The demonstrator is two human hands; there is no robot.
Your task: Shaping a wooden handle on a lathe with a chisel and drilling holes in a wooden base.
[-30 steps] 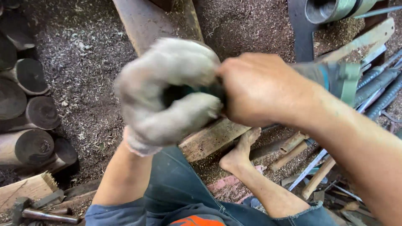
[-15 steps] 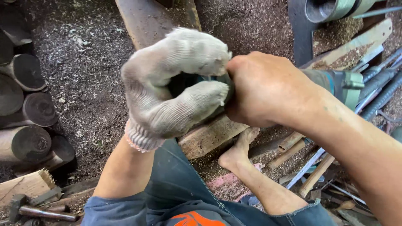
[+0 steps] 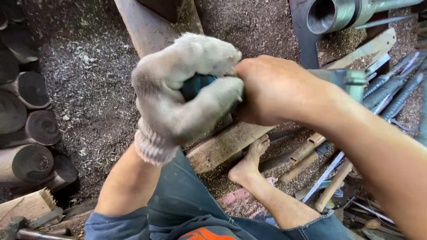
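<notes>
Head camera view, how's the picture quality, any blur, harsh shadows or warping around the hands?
Head view: soft, even daylight, no glare or hard shadows; the gloved left hand and bare right hand, both wrapped around a teal power tool, look slightly soft up close; the rebar at the right edge smears and bends with wide-angle distortion; the shavings-strewn ground stays fairly sharp.

Both hands meet mid-frame over a plank (image 3: pixel 222 146), left hand (image 3: pixel 182 95) touching the right hand (image 3: pixel 275 89) around a power tool (image 3: pixel 198 84). Logs (image 3: pixel 31 129) are stacked off to the left, rods (image 3: pixel 396 93) piled right, a bare foot (image 3: pixel 249 162) just below the plank.
</notes>
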